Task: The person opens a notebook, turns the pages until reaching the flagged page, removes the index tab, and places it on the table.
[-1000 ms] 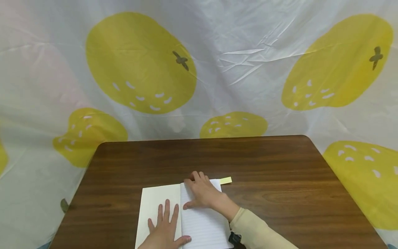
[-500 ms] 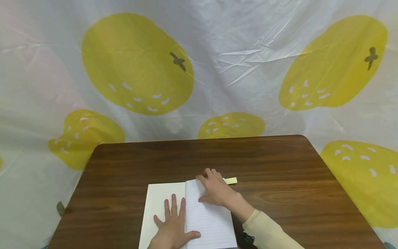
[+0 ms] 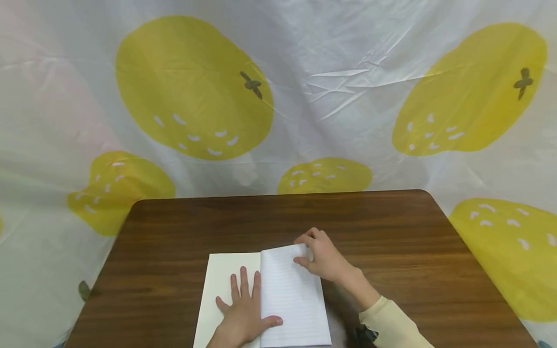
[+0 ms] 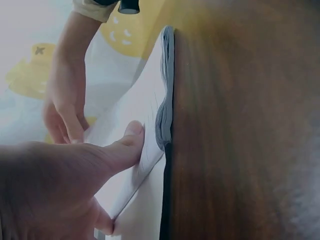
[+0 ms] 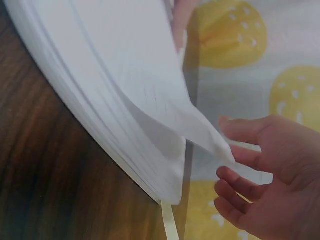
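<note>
We see an open notebook point(image 3: 278, 299) lying on the near middle of a dark wooden table point(image 3: 391, 251), at about 6 o'clock in the head view. Its left page is blank and cream; its right page is lined.

The left hand point(image 3: 243, 316) rests flat on the notebook at about 7 o'clock of the book, fingers straight and spread over the cream page, thumb reaching across the fold onto the lined page. In the left wrist view the left hand point(image 4: 60, 190) presses its thumb on the lined sheet just beside the stacked page edges; it grasps nothing.

The right hand point(image 3: 324, 258) sits at the far right corner of the lined page, about 1 o'clock of the book. Its fingers point(image 3: 304, 238) curl over the corner and its thumb lies on the sheet, so the top page point(image 3: 289, 256) is pinched and bowed upward there. In the right wrist view the lifted page point(image 5: 150, 100) stands clear of the stack below it, its corner meeting the fingertips of the right hand point(image 5: 260, 185). A pale yellow strip point(image 5: 170, 225) hangs from under the stack at that corner.

A cream sleeve point(image 3: 391, 324) covers the right forearm. Behind the table, from 9 to 3 o'clock, hangs a white sheet point(image 3: 330, 72) printed with large yellow fruit shapes.
</note>
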`<action>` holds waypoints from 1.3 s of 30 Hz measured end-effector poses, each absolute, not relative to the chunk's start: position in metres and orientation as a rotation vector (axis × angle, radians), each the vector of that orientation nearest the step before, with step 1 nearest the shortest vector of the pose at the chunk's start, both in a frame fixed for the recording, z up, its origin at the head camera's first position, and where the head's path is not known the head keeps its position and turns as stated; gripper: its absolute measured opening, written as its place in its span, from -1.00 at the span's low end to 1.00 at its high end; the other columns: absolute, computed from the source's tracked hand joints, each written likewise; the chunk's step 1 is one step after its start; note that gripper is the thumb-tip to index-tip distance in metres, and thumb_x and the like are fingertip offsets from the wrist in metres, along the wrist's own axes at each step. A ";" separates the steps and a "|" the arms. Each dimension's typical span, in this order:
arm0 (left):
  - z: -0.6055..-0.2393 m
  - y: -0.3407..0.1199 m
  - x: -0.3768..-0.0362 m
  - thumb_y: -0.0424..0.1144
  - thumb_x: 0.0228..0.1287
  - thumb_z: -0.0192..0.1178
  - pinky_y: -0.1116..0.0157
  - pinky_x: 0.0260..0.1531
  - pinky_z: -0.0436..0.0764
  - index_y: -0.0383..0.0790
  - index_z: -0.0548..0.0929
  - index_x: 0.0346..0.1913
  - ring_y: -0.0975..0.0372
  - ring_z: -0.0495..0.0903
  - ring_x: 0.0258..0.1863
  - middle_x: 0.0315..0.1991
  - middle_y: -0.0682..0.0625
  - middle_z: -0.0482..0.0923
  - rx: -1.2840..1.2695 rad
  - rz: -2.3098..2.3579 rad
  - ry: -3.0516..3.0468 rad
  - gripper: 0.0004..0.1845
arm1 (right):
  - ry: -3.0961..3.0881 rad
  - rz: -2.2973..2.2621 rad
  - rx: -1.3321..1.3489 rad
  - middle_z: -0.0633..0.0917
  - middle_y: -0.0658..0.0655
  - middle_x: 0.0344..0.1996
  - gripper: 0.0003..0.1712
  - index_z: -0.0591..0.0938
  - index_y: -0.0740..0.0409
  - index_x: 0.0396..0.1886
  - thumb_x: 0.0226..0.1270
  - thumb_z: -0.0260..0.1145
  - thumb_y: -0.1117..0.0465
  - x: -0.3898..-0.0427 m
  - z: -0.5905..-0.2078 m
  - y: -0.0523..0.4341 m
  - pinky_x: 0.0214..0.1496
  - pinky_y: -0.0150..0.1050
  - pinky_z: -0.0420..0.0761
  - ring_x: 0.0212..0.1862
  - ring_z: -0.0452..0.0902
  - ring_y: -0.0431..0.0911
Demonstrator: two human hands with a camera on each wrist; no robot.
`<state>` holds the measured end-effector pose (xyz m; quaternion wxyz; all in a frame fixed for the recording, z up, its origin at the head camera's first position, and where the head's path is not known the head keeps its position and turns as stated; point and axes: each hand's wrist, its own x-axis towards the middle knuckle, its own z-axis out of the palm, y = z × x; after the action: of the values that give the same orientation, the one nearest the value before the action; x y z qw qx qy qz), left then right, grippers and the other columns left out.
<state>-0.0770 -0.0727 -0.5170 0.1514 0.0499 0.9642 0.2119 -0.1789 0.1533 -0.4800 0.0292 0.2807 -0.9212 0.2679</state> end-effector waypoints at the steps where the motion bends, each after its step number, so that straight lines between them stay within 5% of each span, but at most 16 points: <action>1: -0.517 -0.072 -0.078 0.40 0.00 0.38 -0.69 0.08 0.01 -0.35 0.08 0.58 -0.45 -0.22 0.55 0.60 -0.48 -0.26 0.137 0.605 2.773 0.28 | -2.837 0.896 0.862 0.62 0.12 -0.16 -0.60 0.67 0.24 0.03 0.23 0.52 0.23 -0.179 -0.479 0.156 -0.08 -0.14 0.65 -0.13 0.53 -0.05; 10: -0.518 -0.066 -0.082 0.45 -0.01 0.35 -0.68 0.10 0.03 -0.33 0.13 0.57 -0.42 -0.16 0.55 0.60 -0.48 -0.20 0.082 0.603 2.853 0.27 | -2.760 1.584 0.738 0.74 0.19 -0.33 -0.54 0.49 0.36 0.21 0.34 0.34 0.43 -0.175 -0.486 0.175 -0.32 -0.33 0.68 -0.36 0.70 -0.02; 17: -0.519 -0.067 -0.081 0.45 0.02 0.32 -0.68 0.09 0.05 -0.36 0.18 0.55 -0.43 -0.11 0.54 0.58 -0.50 -0.14 0.095 0.603 2.890 0.23 | -2.821 1.810 0.605 0.78 0.31 -0.33 -0.58 0.52 0.44 0.13 0.33 0.38 0.37 -0.164 -0.494 0.185 -0.32 0.00 0.75 -0.39 0.72 0.06; 28: -0.524 -0.082 -0.076 0.44 0.31 0.05 -0.64 0.21 -0.20 -0.29 -0.01 0.61 -0.39 -0.24 0.58 0.61 -0.44 -0.24 0.175 0.783 2.761 0.11 | -2.783 2.099 0.568 0.75 0.37 -0.33 -0.63 0.52 0.51 0.04 0.31 0.37 0.39 -0.156 -0.509 0.187 -0.28 -0.27 0.72 -0.38 0.66 -0.11; 39: -0.509 -0.097 -0.074 0.45 0.30 0.06 -0.49 0.31 0.09 -0.18 -0.20 0.65 -0.31 -0.07 0.59 0.63 -0.37 -0.23 0.203 0.941 2.752 0.16 | -2.684 2.255 0.631 0.76 0.37 -0.35 -0.67 0.51 0.50 -0.01 0.32 0.36 0.40 -0.160 -0.511 0.147 -0.26 -0.30 0.71 -0.39 0.66 -0.15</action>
<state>-0.0735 -0.0973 -0.5091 0.1125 0.0691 0.9379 0.3208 -0.1597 0.1470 -0.5105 -0.2086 0.1732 -0.7371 0.6190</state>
